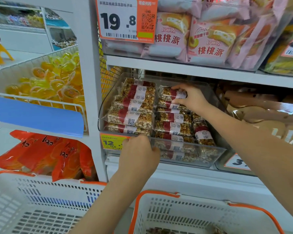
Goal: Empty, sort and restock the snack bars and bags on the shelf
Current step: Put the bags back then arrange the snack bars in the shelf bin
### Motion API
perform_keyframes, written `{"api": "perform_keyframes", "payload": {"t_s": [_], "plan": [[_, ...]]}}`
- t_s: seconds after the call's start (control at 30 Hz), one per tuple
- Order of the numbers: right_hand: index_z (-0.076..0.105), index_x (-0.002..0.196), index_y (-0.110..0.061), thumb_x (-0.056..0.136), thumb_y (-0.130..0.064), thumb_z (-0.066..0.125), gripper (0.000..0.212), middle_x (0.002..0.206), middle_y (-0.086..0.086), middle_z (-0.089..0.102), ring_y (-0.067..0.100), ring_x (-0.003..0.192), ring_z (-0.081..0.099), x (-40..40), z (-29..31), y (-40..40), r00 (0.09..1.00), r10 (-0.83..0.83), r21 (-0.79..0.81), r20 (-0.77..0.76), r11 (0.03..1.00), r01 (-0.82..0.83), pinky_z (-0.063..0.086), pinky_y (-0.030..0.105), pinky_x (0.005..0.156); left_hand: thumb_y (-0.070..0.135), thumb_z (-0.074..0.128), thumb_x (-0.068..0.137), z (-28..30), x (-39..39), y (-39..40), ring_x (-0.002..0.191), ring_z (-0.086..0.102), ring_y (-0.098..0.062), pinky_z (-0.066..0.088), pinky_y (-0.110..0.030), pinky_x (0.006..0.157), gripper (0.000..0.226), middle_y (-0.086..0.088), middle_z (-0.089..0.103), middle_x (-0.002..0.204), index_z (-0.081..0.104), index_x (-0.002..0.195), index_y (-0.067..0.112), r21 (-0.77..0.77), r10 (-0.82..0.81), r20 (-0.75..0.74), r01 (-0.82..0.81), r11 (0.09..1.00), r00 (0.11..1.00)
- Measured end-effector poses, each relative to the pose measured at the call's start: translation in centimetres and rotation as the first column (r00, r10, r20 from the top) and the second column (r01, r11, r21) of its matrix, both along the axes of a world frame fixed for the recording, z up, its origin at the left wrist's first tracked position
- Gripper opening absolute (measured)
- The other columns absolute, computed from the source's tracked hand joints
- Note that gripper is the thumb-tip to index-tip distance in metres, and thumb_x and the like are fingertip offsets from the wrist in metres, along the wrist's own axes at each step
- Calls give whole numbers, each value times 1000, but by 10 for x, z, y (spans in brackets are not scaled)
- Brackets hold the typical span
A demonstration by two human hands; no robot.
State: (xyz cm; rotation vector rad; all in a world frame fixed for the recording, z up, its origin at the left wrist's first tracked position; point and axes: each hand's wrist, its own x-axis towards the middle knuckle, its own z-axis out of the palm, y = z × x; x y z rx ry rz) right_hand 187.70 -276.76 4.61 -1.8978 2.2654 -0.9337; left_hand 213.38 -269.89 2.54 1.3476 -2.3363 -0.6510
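While left hand (139,150) grips the bin (189,157), "19.8" tag (118,20) hangs above

Shop: price tags (118,19), stocked shelves (184,64).

Your right hand (191,97) pinches 1 wrapped nut bar (172,95) at the back of the right-hand row in the clear bin (189,160), while your left hand (139,153) grips the bin's front rim just beside the yellow price tag (111,142). The bin holds 2 neat rows of bars lying flat, with a few more tilted along its right side, and pink cake packs (208,39) sit on the shelf above behind a tag reading 19.8. Below your arms stand 2 white baskets (184,215) with orange rims, with red bags (46,152) and jelly cups (54,81) off to the left.
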Motion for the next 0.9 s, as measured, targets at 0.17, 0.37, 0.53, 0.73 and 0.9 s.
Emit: {"api": "perform_keyframes", "payload": {"t_s": [0.17, 0.37, 0.53, 0.73, 0.9], "plan": [[59, 127, -16, 82, -21, 73, 47, 132, 4, 56, 21, 123, 48, 7, -3, -11, 1000, 27, 22, 0, 999, -27, 31, 19, 94, 26, 52, 94, 1, -1, 1, 57, 31, -20, 26, -33, 69, 43, -4, 35, 56, 30, 59, 11, 3, 2, 13, -2, 1000, 1000], [53, 135, -23, 86, -28, 69, 52, 139, 4, 52, 24, 127, 47, 4, 1, -9, 996, 0, 92, -87, 996, 8, 37, 34, 104, 25, 53, 93, 1, 0, 1, 55, 30, -19, 26, -32, 68, 44, -4, 33, 54, 30, 57, 12, 9, 6, 17, -6, 1000, 1000], [41, 144, -21, 87, -23, 68, 63, 144, 9, 41, 27, 130, 42, 2, 0, -5, 982, -63, 84, -176, 993, 79, 35, 37, 109, 24, 54, 92, 1, 0, 0, 54, 28, -17, 26, -31, 68, 45, -3, 32, 53, 30, 55, 11, 17, -6, 21, 5, 1000, 1000], [59, 128, -14, 85, -14, 69, 45, 132, 8, 58, 23, 122, 52, 1, -3, 4, 990, -85, -58, -116, 995, 79, 37, 31, 103, 26, 54, 92, 1, 0, 0, 52, 28, -16, 28, -31, 69, 46, -2, 33, 52, 30, 54, 12, 0, -14, 34, 14, 1000, 999], [63, 122, -13, 84, -11, 69, 38, 128, 7, 60, 22, 119, 53, 4, -3, 1, 991, -71, -53, -116, 996, 65, 38, 28, 100, 25, 54, 91, 3, -1, 1, 53, 30, -15, 29, -32, 70, 45, -2, 36, 54, 32, 55, 12, -16, -11, 58, 12, 1000, 998]]}}
